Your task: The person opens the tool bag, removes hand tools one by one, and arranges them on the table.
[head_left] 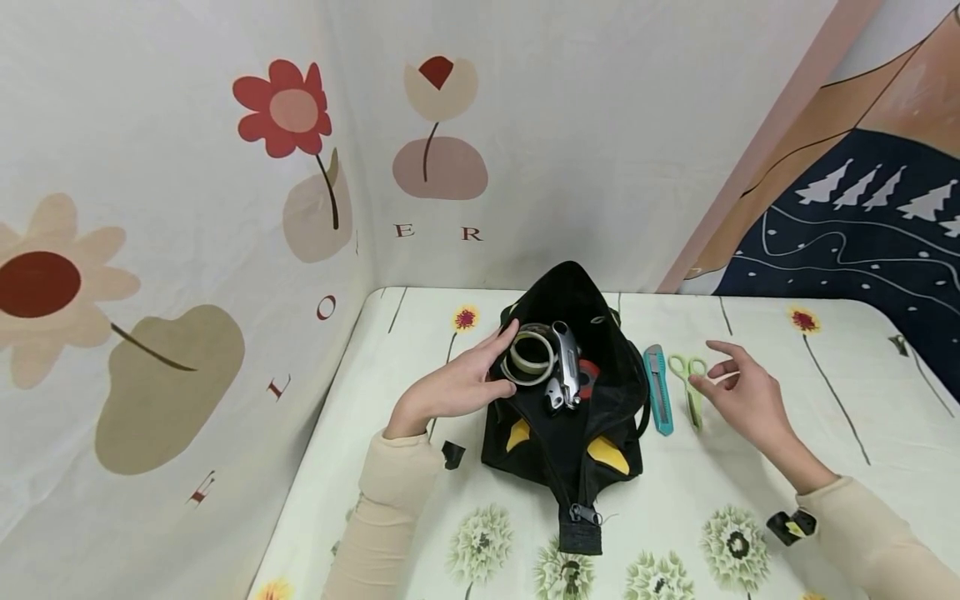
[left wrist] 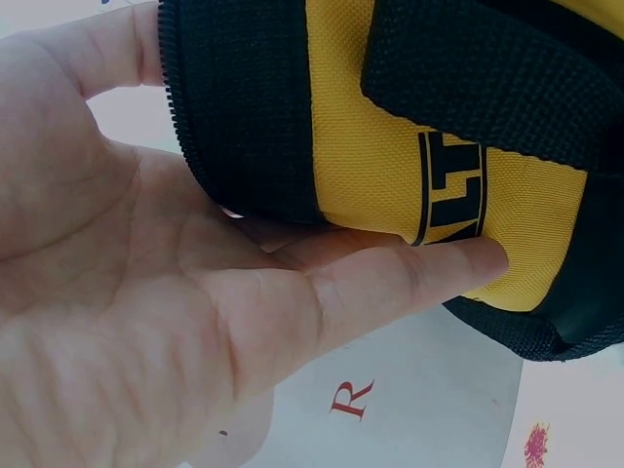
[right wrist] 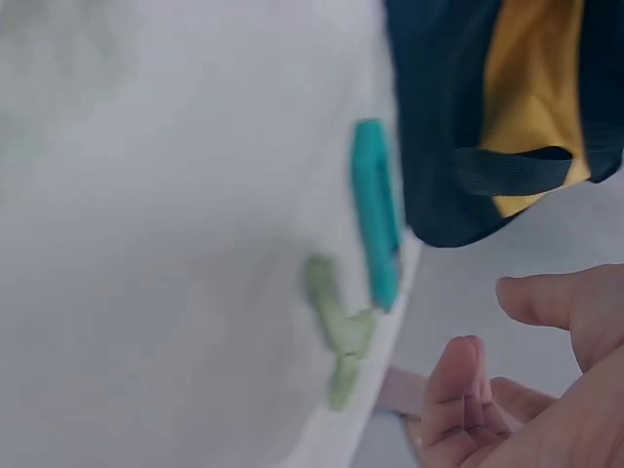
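Note:
A black and yellow zippered tool bag (head_left: pixel 525 450) stands with its mouth gaping. My left hand (head_left: pixel 461 379) holds its left rim, thumb on the inner side and fingers along the yellow outer panel (left wrist: pixel 366 117). Inside the bag are rolls of tape (head_left: pixel 512 367), a silver folding multi-tool (head_left: pixel 567 362) and a red round thing (head_left: pixel 588 379), partly hidden. My right hand (head_left: pixel 750 396) hovers with loosely bent fingers and nothing between them. Beside it lie light green scissors (head_left: pixel 695 400), with a teal utility knife (head_left: pixel 660 390) between them and the bag.
The table is covered by a white flowered cloth (head_left: pixel 885 367). Printed cloth walls (head_left: pixel 562 167) rise behind it and on the left. The bag's zipper end (head_left: pixel 581 533) hangs toward me. Black straps with small parts sit at both wrists.

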Action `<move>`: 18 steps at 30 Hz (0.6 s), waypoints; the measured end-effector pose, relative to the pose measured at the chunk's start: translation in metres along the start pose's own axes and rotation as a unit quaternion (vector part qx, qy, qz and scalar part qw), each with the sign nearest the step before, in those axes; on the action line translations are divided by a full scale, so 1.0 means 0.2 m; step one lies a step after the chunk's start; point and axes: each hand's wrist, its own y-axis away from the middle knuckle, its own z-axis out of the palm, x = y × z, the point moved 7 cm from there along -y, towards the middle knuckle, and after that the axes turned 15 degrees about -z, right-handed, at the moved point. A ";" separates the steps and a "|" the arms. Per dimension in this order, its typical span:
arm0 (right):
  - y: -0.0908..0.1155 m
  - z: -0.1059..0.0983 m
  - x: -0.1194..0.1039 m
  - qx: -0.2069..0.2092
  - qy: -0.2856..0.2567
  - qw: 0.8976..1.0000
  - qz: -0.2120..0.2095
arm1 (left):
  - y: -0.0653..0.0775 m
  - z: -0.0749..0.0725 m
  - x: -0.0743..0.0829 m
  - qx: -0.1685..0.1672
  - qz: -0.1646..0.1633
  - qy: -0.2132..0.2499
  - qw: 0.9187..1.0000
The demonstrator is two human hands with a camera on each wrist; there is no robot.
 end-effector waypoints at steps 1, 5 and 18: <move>-0.01 -0.01 -0.02 0.008 -0.001 1.000 -0.001 | 0.00 0.00 0.00 0.000 0.001 0.000 1.000; -0.04 -0.06 -0.10 0.034 -0.018 0.999 -0.009 | 0.00 0.00 0.00 0.000 0.002 -0.001 1.000; -0.13 -0.09 -0.47 0.083 -0.141 0.984 -0.077 | 0.00 0.00 0.00 0.000 0.004 -0.002 1.000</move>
